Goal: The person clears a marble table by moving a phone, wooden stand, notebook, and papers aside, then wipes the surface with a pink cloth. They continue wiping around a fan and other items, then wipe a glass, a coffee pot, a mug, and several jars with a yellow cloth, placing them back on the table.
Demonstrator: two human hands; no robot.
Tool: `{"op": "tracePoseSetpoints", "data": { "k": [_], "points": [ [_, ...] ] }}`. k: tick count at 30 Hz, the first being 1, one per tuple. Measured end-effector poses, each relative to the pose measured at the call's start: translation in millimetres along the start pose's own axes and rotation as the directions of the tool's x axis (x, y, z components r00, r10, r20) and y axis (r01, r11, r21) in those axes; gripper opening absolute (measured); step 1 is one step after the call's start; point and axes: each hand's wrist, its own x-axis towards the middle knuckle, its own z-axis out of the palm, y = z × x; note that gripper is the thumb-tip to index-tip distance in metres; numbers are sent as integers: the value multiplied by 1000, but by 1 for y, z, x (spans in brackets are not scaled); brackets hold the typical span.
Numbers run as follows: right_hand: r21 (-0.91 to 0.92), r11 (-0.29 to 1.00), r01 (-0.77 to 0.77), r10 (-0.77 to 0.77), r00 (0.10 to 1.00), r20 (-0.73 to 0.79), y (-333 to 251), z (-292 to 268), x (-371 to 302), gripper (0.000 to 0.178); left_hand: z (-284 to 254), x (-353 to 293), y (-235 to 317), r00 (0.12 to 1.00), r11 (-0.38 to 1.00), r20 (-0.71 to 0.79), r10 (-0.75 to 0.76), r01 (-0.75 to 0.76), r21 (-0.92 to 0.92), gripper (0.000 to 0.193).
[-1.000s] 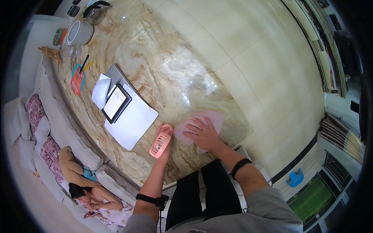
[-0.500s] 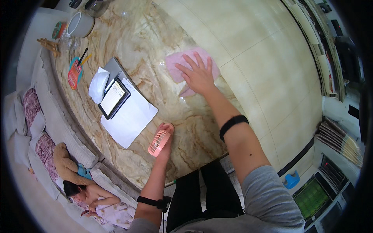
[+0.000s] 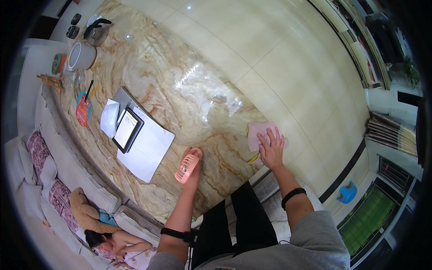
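Note:
A pink cloth (image 3: pixel 254 135) lies at the right edge of the marble-patterned table (image 3: pixel 216 175), partly past that edge. A yellow-green strip shows at its near corner. My right hand (image 3: pixel 270 150) rests on the cloth with its fingers stretched out and slightly apart. Farther left, my left hand (image 3: pixel 194 173) is closed around a small pink fan (image 3: pixel 185 168) with a slatted grille, close to the tabletop. The fan hides part of those fingers. Left of this hand lie white paper sheets (image 3: pixel 150 153), with a tablet (image 3: pixel 127 130) in a dark case on top.
Under the papers is a grey laptop (image 3: pixel 123 95). A red-and-teal fan-shaped board (image 3: pixel 83 108), a white pot (image 3: pixel 82 56) and a glass kettle (image 3: pixel 96 33) stand or lie farther back. A person (image 3: pixel 119 245) sits on the sofa (image 3: pixel 81 153) at left. A blue stool (image 3: pixel 347 192) stands at right.
My right hand has drawn the pink cloth toward me and to the right, to the table's edge. Wet-looking shine shows where it was. My left hand still holds the fan. The view has shifted.

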Motion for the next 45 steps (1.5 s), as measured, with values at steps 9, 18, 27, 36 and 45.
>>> {"op": "tracePoseSetpoints", "data": {
  "k": [9, 18, 27, 36, 45],
  "points": [
    [89, 996, -18, 6, 991, 135, -86, 38, -72, 63, -3, 3, 13, 997, 997, -40, -61, 59, -56, 21],
    [-117, 993, 24, -21, 999, 30, -27, 13, -26, 55, -22, -6, 19, 1000, 994, -5, 14, -15, -104, 27],
    [-60, 869, -491, 493, 855, 160, 49, -9, 21, 29, -32, -25, 32, 998, 999, 54, 6, -4, -34, 42],
    [144, 806, -574, 500, 791, 352, 79, -112, -94, 38, -73, -37, 102, 997, 996, 39, 71, -68, -66, 30],
    [222, 668, -711, 579, 683, 444, 163, -181, -191, 46, -38, -43, 137, 992, 977, -45, 122, -127, -169, 8]
  ]
}}
